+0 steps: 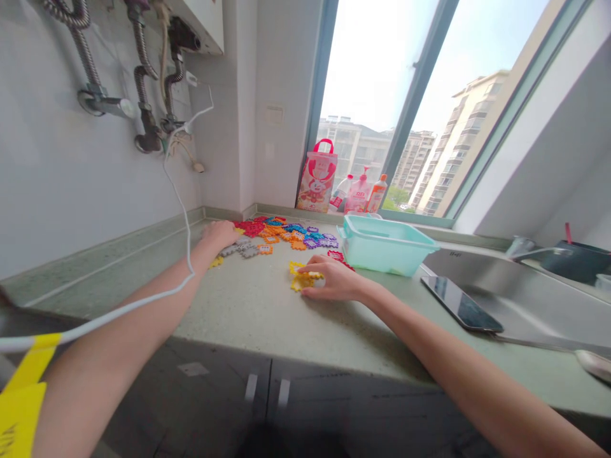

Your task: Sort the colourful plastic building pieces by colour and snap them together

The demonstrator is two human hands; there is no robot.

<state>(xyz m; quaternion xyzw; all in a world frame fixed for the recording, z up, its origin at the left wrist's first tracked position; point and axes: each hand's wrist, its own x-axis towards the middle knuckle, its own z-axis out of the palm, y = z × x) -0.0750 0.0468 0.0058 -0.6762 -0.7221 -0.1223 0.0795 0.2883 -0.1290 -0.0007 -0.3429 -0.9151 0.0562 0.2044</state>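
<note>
My right hand (334, 280) is over the middle of the counter, with thumb and fingers closed around yellow toothed-edge plastic pieces (296, 284). At the left of a colourful pile, my left hand (220, 235) has its fingers bent down, and a bit of yellow piece (238, 231) shows at the tips. Its fingers are partly hidden. Another yellow piece (217, 261) lies below the left wrist. Grey pieces (245, 248), red pieces (251, 228), orange pieces (271, 240), blue pieces (294, 228) and purple pieces (321, 241) are grouped by colour between the hands, towards the back.
A turquoise plastic basket (386, 251) stands right of the pieces. A phone (461, 304) lies beside the steel sink (539, 305). Bottles (359, 194) and a pink bag (317, 181) stand by the window. A white cable (179, 197) hangs across my left forearm.
</note>
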